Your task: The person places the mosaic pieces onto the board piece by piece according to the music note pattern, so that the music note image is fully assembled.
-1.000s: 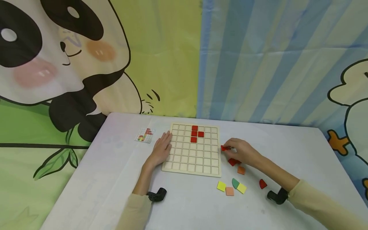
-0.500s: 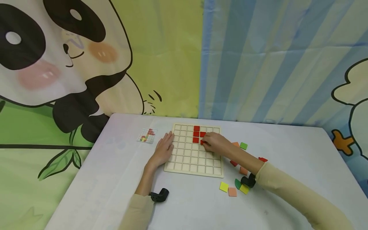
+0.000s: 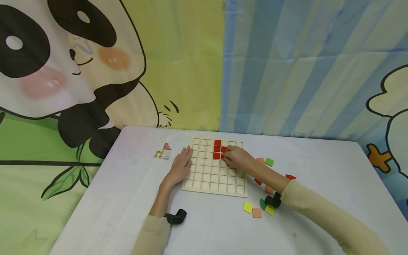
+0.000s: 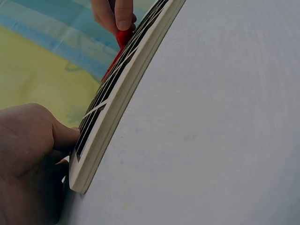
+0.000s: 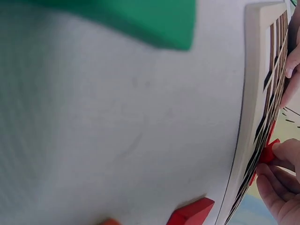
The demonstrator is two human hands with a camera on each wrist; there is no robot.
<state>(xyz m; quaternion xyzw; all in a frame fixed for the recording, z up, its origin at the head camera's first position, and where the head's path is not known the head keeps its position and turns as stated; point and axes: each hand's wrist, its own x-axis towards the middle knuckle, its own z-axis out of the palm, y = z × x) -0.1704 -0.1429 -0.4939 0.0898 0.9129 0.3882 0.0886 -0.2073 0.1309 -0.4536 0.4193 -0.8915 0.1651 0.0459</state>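
Note:
A pale wooden grid board (image 3: 205, 180) lies on the table. Red square tiles (image 3: 217, 149) fill several of its upper cells, with one more red tile beside the column. My left hand (image 3: 180, 167) rests at the board's left edge, its fingers fairly straight; in the left wrist view the thumb (image 4: 65, 137) touches the rim. Over the upper right of the grid, my right hand (image 3: 237, 158) pinches a small red piece (image 5: 268, 153) between thumb and fingers, tilted against the board in the right wrist view. My fingers hide part of that piece and the cells beneath.
A pattern card (image 3: 163, 150) lies left of the board. Right of the board are loose pieces: a green square (image 3: 269, 162), orange squares (image 3: 256, 213), yellow squares (image 3: 247, 207), a green rounded piece (image 3: 262, 204) and red pieces (image 3: 290, 176). My right forearm passes over some.
My right hand has carried the red piece from the table at the board's right onto the grid, just below the right-hand red tile. My left hand stays at the board's edge.

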